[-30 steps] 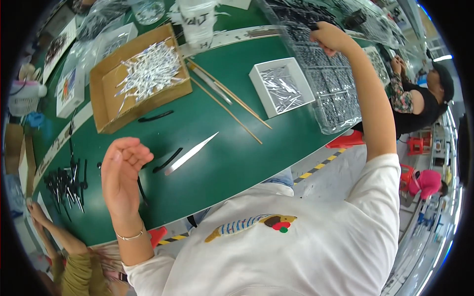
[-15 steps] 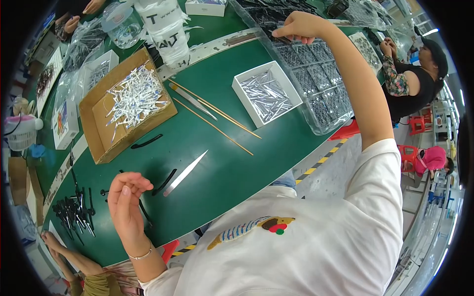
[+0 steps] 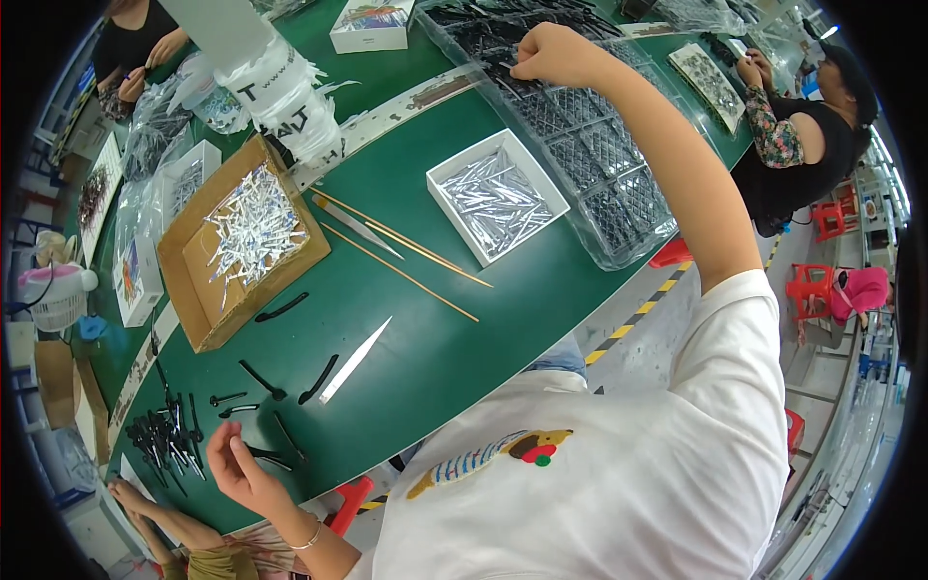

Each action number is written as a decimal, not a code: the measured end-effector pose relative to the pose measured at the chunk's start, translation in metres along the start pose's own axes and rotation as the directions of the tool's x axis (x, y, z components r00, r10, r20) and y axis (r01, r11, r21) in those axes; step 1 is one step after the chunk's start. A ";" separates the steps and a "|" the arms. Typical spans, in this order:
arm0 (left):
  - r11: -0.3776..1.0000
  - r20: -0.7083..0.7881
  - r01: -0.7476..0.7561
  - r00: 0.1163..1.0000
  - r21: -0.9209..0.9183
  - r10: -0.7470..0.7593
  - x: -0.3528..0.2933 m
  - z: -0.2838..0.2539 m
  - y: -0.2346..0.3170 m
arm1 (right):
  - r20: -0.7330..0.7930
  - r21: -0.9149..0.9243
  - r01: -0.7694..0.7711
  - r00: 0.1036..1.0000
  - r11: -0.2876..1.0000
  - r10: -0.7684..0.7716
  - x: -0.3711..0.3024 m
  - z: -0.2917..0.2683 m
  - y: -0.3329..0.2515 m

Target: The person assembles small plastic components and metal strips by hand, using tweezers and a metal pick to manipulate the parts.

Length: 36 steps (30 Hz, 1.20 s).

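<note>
My right hand (image 3: pixel 559 56) reaches over the far end of a clear plastic tray (image 3: pixel 601 246), just above a heap of thin black strips (image 3: pixel 493 34). Its fingers are bent and pinched together; what they hold, if anything, is hidden. My left hand (image 3: pixel 244 474) hovers by the near table edge with loosely bent fingers apart and nothing seen in them. Around it lie loose black curved strips (image 3: pixel 261 379), and a pile of black strips with silvery parts (image 3: pixel 169 440) is at its left. A white pointed blade-shaped strip (image 3: pixel 356 360) lies on the green table.
A white box (image 3: pixel 435 184) of silvery slips stands mid-table. Left of it, a cardboard box (image 3: pixel 193 329) holds small white-and-blue pieces. Thin wooden sticks (image 3: pixel 425 290) and tweezers (image 3: pixel 358 227) lie between. A wrapped post (image 3: pixel 290 116) rises at the back. Other people sit around the table.
My left hand has moved down toward the near table edge, uncovering black strips. My right hand's fingers have curled in over the black heap. The whole view has shifted slightly.
</note>
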State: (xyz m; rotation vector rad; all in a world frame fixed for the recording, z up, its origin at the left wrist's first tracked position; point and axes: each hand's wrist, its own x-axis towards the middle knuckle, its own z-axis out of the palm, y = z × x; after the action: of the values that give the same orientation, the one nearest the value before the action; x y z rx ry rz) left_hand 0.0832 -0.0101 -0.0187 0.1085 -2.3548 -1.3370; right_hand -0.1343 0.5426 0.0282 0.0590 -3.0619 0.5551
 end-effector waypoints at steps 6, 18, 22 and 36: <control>0.893 0.053 -0.139 0.990 0.429 0.129 -0.017 -0.022 -0.017 | 0.039 0.143 -0.151 0.988 0.978 0.147 -0.008 -0.010 0.006; 0.764 0.308 -0.266 0.947 0.588 0.092 -0.018 -0.006 -0.001 | -0.036 0.092 -0.216 0.975 0.972 0.220 -0.025 -0.016 0.043; 0.759 0.309 -0.248 0.949 0.602 0.065 -0.008 0.005 0.007 | -0.342 -0.405 -0.211 0.937 0.890 0.067 -0.030 -0.007 0.027; 0.717 0.565 -0.517 0.799 0.467 0.208 0.010 -0.039 0.006 | 0.086 0.060 0.768 0.633 0.638 -0.770 -0.100 0.104 -0.298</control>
State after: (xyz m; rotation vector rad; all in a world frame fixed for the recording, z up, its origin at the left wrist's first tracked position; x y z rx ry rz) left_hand 0.0903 -0.0405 0.0071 -0.5626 -2.9237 -0.3862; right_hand -0.0243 0.2305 0.0321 1.3648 -2.6988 0.4993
